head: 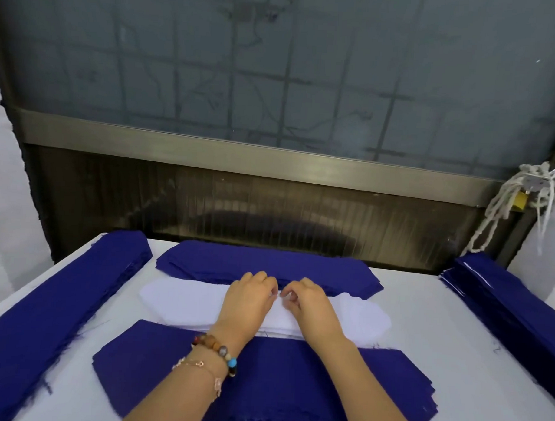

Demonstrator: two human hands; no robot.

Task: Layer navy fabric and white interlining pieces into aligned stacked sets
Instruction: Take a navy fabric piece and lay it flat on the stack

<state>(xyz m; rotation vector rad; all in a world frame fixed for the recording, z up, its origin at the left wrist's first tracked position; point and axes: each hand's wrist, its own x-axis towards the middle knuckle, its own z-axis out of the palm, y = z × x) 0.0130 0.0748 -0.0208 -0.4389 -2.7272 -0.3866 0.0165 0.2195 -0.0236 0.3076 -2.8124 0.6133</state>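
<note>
A stack of white interlining pieces (178, 298) lies across the middle of the table. Both hands sit side by side on its far edge. My left hand (251, 299) and my right hand (310, 303) have their fingers curled, and the fingertips pinch the top white layer where they meet. A navy fabric stack (268, 266) lies just beyond the white one. Another navy stack (295, 378) lies nearer to me, under my forearms.
A long navy pile (62, 297) runs along the left side of the white table (423, 310), and another navy pile (502, 300) runs along the right side. Behind the table stands a dark metal-framed panel (271, 159); white cord (522, 200) hangs at the right.
</note>
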